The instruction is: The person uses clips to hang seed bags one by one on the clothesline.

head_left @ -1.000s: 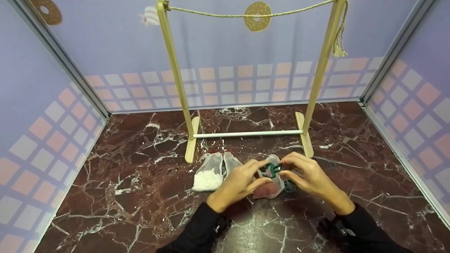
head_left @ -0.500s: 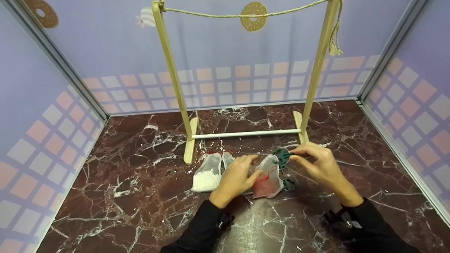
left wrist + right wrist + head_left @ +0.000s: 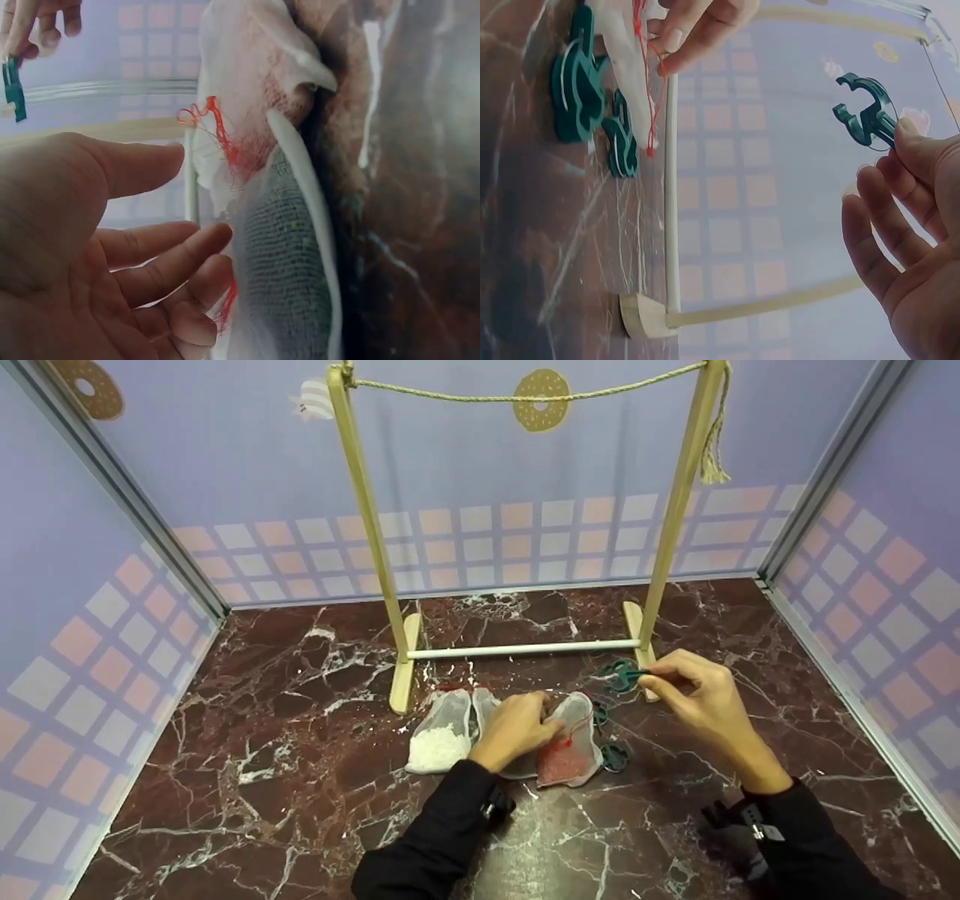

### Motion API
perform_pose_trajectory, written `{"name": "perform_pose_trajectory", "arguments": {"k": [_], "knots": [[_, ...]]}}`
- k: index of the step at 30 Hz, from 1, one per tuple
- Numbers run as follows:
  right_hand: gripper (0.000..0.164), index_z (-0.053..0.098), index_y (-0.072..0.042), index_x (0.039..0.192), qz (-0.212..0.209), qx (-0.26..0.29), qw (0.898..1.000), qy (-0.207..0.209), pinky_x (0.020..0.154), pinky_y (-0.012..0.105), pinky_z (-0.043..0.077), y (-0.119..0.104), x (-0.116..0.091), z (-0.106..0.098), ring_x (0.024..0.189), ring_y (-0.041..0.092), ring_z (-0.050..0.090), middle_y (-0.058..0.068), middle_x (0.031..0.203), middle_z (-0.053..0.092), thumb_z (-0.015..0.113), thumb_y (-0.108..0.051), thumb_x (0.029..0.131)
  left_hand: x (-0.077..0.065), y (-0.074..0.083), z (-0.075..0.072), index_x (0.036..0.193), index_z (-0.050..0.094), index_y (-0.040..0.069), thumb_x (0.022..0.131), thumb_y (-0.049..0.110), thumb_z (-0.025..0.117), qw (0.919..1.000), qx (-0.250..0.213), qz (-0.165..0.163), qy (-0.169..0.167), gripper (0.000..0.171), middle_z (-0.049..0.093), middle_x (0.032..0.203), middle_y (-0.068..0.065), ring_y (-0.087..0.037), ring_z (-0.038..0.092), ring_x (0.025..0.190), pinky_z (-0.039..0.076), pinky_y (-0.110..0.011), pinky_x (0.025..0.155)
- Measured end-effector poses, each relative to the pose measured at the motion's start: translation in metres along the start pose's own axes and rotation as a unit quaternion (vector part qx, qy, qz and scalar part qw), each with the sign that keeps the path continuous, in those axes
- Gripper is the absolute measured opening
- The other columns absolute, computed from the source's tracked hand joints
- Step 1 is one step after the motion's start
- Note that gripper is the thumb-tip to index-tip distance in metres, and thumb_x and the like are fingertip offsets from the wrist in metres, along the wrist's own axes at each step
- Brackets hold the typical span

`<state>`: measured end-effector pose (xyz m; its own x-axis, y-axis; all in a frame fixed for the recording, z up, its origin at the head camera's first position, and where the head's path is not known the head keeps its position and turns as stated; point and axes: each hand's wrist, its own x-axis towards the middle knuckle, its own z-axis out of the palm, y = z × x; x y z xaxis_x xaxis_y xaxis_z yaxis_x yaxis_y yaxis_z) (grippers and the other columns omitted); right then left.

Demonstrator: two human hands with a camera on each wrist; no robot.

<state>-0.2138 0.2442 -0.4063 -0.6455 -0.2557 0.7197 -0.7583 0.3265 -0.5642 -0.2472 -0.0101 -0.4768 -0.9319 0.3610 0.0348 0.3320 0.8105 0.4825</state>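
Note:
My right hand [image 3: 705,697] pinches a green plastic clip [image 3: 870,112] by its handle end, raised above the table to the right of the mesh bags. The clip's curved jaws point away from the fingers. My left hand [image 3: 517,727] hovers low over the bags, its fingers loosely bent with nothing in them. Close to its fingertips are a mesh bag with reddish contents [image 3: 566,757], red drawstrings [image 3: 221,131] and a dark-filled mesh bag [image 3: 281,262]. Two more green clips, one nearer [image 3: 615,756] and one farther [image 3: 600,712], lie right of the reddish bag.
A mesh bag of white flakes [image 3: 439,746] lies left of my left hand. Behind the bags stands a wooden frame [image 3: 367,517] with a rope [image 3: 450,395] strung across its top and a white rod [image 3: 525,648] low down. White crumbs dot the marbled tabletop.
Both hands held green clips over the reddish bag earlier. My right hand has moved right and up with one clip, another lies beside the bag, and my left hand has let go.

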Motion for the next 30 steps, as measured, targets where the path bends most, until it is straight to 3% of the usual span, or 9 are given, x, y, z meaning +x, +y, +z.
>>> {"name": "perform_pose_trajectory", "arguments": {"k": [6,10,14,18,21,24,30], "knots": [[0.018,0.07,0.005,0.084,-0.024,-0.033,0.999,0.005,0.055,0.015,0.048,0.0,0.005,-0.007,0.058,0.022,0.058,0.014,0.077,0.066,0.074,0.016,0.071,0.01,-0.004,0.004,0.106,0.069,0.01,0.072,0.03,0.083,0.9961,-0.079,-0.027,-0.03,0.041,0.067,0.076,0.004,-0.009,0.058,0.067,0.048,-0.027,0.063],[0.019,0.07,0.004,0.085,-0.023,-0.038,0.999,0.002,0.056,0.016,0.048,0.0,0.004,-0.012,0.058,0.025,0.059,0.014,0.077,0.066,0.074,0.017,0.07,0.012,-0.007,0.006,0.102,0.07,0.01,0.073,0.02,0.082,0.9938,-0.106,-0.027,-0.024,0.033,0.063,0.069,0.007,-0.007,0.057,0.062,0.047,-0.025,0.058],[0.022,0.072,-0.002,0.088,-0.009,-0.038,0.999,0.002,0.057,0.015,0.049,0.015,0.0,-0.018,0.06,0.021,0.06,0.007,0.081,0.068,0.075,0.013,0.072,0.014,-0.008,0.005,0.102,0.07,0.008,0.072,0.014,0.082,0.9909,-0.131,-0.029,-0.01,0.033,0.064,0.07,0.005,-0.005,0.054,0.06,0.045,-0.022,0.056],[0.02,0.071,0.001,0.087,-0.016,-0.05,0.999,-0.001,0.056,0.014,0.048,0.01,0.002,-0.02,0.06,0.019,0.059,0.009,0.08,0.067,0.075,0.014,0.072,0.014,-0.011,0.001,0.095,0.072,0.008,0.073,0.013,0.082,0.9863,-0.161,-0.035,-0.003,0.024,0.065,0.068,0.004,-0.003,0.052,0.058,0.044,-0.02,0.056],[0.018,0.07,0.005,0.086,-0.021,-0.064,0.998,-0.006,0.055,0.015,0.047,-0.003,0.006,-0.021,0.058,0.022,0.058,0.013,0.078,0.066,0.074,0.016,0.072,0.012,-0.013,-0.004,0.082,0.073,0.01,0.077,0.018,0.079,0.9857,-0.166,-0.028,0.005,0.011,0.063,0.065,0.007,-0.003,0.049,0.057,0.041,-0.02,0.055],[0.018,0.07,0.004,0.086,-0.014,-0.076,0.997,-0.009,0.055,0.015,0.046,-0.006,0.008,-0.023,0.059,0.023,0.058,0.013,0.079,0.066,0.074,0.015,0.072,0.01,-0.014,-0.01,0.075,0.072,0.01,0.083,0.023,0.074,0.9862,-0.164,-0.015,0.017,0.016,0.057,0.062,0.008,-0.006,0.047,0.056,0.038,-0.021,0.053],[0.022,0.072,-0.003,0.087,-0.013,-0.095,0.995,-0.004,0.056,0.011,0.046,0.013,0.007,-0.03,0.06,0.018,0.058,0.006,0.08,0.067,0.076,0.012,0.072,0.006,-0.01,-0.023,0.081,0.071,0.008,0.089,0.022,0.068,0.9785,-0.205,0.014,0.019,0.017,0.062,0.066,0.004,-0.013,0.058,0.052,0.045,-0.02,0.048]]}}
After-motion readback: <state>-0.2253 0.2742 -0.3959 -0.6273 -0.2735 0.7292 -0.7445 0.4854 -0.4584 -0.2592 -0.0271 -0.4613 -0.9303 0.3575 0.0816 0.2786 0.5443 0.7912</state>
